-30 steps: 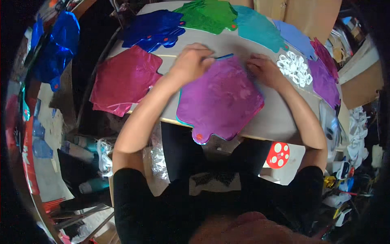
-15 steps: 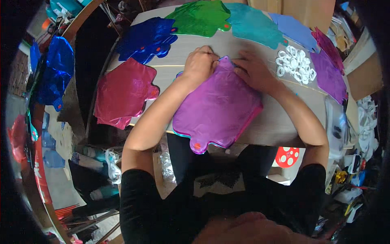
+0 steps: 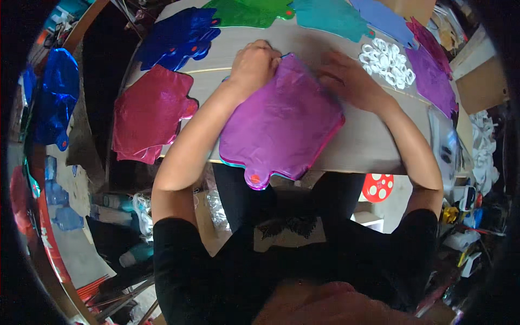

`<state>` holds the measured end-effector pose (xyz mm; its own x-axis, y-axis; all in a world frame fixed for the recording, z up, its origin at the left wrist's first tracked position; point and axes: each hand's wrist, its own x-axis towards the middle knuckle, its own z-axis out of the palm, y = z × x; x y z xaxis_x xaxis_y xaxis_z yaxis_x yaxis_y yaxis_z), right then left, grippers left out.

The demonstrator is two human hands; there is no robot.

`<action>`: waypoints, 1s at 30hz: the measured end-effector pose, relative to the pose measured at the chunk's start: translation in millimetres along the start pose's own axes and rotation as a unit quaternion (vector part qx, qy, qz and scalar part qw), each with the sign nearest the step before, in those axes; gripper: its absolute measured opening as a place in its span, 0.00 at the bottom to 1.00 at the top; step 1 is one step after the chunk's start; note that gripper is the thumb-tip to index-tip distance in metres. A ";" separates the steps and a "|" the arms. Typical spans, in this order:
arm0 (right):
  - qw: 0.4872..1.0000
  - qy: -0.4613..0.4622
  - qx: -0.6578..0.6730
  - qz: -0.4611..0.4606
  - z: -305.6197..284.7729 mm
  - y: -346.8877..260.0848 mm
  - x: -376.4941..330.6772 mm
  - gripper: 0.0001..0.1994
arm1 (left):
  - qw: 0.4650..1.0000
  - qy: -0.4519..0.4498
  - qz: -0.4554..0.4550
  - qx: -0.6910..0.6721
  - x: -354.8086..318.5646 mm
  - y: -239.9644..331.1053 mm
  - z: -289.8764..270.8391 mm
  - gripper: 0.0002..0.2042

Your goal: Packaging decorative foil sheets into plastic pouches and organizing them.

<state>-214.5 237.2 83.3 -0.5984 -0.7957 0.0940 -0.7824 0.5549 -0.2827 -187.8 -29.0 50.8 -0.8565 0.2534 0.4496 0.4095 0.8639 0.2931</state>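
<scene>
Both hands on purple foil balloon (image 3: 281,122).
Left hand (image 3: 253,64) fisted, gripping its top edge; right hand (image 3: 346,80) pressed flat beside, white rings (image 3: 385,62) just beyond.

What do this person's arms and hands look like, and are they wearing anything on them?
Both forearms are bare from above the elbow down. The left hand and the right hand are bare too: no gloves, and no rings, watch or bracelet can be made out. Short black sleeves cover the upper arms, part of a black top.
</scene>
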 end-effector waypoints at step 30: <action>0.983 -0.025 -0.092 -0.155 -23.3 -65.2 -72.2 0.15 | 0.975 -0.019 -0.221 -0.030 -137.1 16.2 -134.3 0.17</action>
<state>-124.4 264.1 117.2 -0.3212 -0.9417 0.1002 -0.9464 0.3152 -0.0707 -21.5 -108.2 107.3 -0.9639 -0.1208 0.2375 0.0147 0.8659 0.5000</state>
